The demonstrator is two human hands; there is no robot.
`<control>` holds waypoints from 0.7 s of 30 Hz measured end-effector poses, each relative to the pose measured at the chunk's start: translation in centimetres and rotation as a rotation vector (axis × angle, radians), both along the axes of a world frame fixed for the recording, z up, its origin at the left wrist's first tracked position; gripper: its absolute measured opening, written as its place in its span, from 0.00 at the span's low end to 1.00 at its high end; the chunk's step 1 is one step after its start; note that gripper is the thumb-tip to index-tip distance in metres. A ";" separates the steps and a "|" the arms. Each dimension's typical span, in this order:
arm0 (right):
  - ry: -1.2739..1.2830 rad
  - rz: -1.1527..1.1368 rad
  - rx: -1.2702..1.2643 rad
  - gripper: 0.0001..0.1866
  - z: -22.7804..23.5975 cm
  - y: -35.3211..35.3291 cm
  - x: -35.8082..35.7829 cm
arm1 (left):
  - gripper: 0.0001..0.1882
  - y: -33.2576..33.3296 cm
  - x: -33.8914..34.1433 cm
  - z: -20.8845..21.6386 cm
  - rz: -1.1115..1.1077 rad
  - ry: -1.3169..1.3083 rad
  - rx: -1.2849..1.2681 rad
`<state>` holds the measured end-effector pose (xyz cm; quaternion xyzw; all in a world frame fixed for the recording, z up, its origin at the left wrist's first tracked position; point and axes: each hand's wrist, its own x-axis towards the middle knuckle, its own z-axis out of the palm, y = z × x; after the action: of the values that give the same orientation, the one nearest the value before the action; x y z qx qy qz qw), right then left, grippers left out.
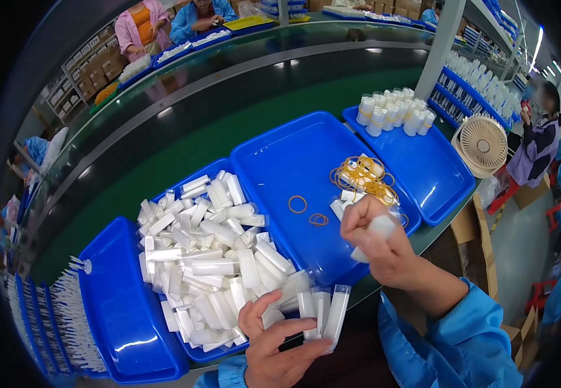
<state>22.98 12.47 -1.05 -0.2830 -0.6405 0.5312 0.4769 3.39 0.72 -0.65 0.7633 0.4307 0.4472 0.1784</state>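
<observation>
My left hand [274,343] grips several white packets in clear sleeves [337,313], standing side by side between thumb and fingers at the table's near edge. My right hand [390,252] is closed around a white packet [382,226], partly hidden by the fingers and slightly blurred. It hovers over the near right side of a blue tray [274,168]. In that tray lie a heap of tan rubber bands [364,174] on more white packets, and a few loose bands [298,204]. Beside my left hand, another tray is piled with loose white packets [216,266].
An empty-looking blue tray [116,304] stands at the left. Banded bundles of white packets [393,111] sit in a blue tray [439,184] at the right, near a beige fan [483,143]. A green conveyor belt [229,107] runs behind. Co-workers [200,19] sit across it.
</observation>
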 end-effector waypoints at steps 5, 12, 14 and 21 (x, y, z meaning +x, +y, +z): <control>0.001 0.137 -0.248 0.23 2.0 -0.8 -2.2 | 0.10 -0.2 -0.4 -0.1 0.002 -0.033 0.002; 0.072 0.403 -0.543 0.26 1.9 0.0 -2.8 | 0.10 0.0 -0.8 -0.5 0.007 -0.057 0.011; 0.081 0.415 -0.576 0.25 1.9 0.0 -3.0 | 0.10 -0.1 -0.9 -0.5 0.015 -0.049 0.006; 0.185 0.404 -0.772 0.25 2.2 -0.7 -2.9 | 0.09 -0.2 -1.1 -0.2 0.015 -0.013 -0.019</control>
<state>20.05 11.76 1.11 -0.2608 -0.3923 0.8371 0.2782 2.31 0.48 -0.89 0.7555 0.4393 0.4494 0.1852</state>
